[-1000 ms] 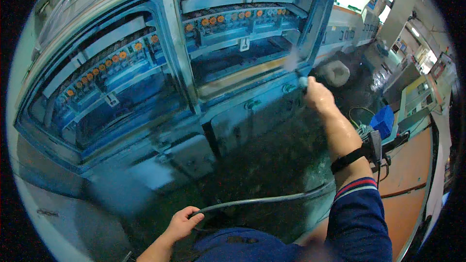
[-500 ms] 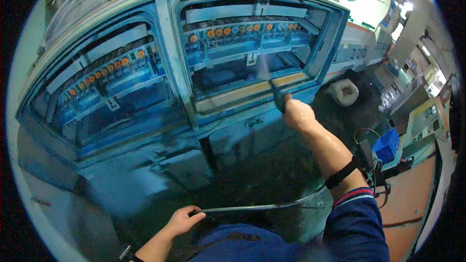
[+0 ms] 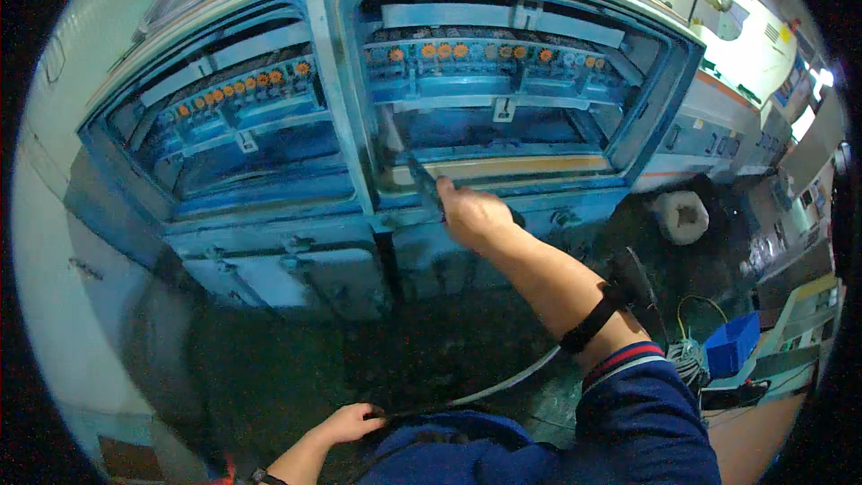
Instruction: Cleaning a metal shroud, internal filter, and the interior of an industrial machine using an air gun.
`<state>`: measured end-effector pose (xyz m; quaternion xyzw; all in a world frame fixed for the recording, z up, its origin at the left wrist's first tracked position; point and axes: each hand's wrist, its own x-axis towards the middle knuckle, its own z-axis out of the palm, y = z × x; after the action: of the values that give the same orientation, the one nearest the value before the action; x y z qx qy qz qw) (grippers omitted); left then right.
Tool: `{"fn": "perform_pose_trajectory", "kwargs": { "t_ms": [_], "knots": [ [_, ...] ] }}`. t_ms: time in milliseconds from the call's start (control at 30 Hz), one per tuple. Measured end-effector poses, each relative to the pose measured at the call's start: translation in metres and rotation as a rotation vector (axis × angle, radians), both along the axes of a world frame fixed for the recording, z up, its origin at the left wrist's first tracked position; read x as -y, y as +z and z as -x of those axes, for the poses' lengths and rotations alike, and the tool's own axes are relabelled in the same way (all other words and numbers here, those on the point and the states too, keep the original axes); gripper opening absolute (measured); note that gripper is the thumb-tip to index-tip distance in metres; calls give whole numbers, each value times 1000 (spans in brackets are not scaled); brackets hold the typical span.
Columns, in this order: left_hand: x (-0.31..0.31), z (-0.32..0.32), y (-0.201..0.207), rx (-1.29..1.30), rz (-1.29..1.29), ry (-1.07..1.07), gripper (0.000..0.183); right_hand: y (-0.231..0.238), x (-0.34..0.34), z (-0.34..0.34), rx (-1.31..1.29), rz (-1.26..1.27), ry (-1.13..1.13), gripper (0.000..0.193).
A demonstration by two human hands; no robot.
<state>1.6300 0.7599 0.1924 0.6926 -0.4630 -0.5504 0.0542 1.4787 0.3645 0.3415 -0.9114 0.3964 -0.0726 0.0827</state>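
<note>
My right hand (image 3: 478, 217) is closed around a dark spray gun (image 3: 425, 187), its nozzle pointing up and left into a large machine with two open window-like bays. A pale jet of spray (image 3: 392, 133) leaves the nozzle towards the left side of the right bay (image 3: 503, 139). Inside both bays run rows of orange and pale toothed wheels (image 3: 444, 51). At the lower edge my left hand (image 3: 350, 423) is closed on a hose (image 3: 507, 383), which curves right and passes under my right forearm.
The machine's left bay (image 3: 269, 162) sits beyond a blue upright post (image 3: 339, 117). Below are pale lower panels (image 3: 332, 278). On the dark floor at right stand a whitish ring-shaped roll (image 3: 684, 217) and a blue bin (image 3: 732, 344) beside a coiled cable (image 3: 687, 359).
My right hand and the spray gun have swung left, moving the jet from the middle of the right bay to its left side. The view has shifted, and my left hand stays on the hose.
</note>
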Motion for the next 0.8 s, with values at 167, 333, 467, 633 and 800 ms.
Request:
{"fn": "perform_pose_trajectory", "kwargs": {
  "t_ms": [167,333,467,633,800],
  "knots": [
    [-20,-1,1,74,48,29,50,-5,6,-2,17,68,-69,37],
    [-38,-16,16,36,-86,75,49,-8,-16,-22,-37,158,28,32],
    [-57,-29,9,56,19,57,48,-17,4,-20,-77,182,-204,33],
    [-83,-48,-8,-6,12,120,48,-7,-15,-39,-112,115,-207,30],
    [-74,-42,14,-34,-59,128,49,0,-25,-42,-108,-21,-223,33]
  ]
}}
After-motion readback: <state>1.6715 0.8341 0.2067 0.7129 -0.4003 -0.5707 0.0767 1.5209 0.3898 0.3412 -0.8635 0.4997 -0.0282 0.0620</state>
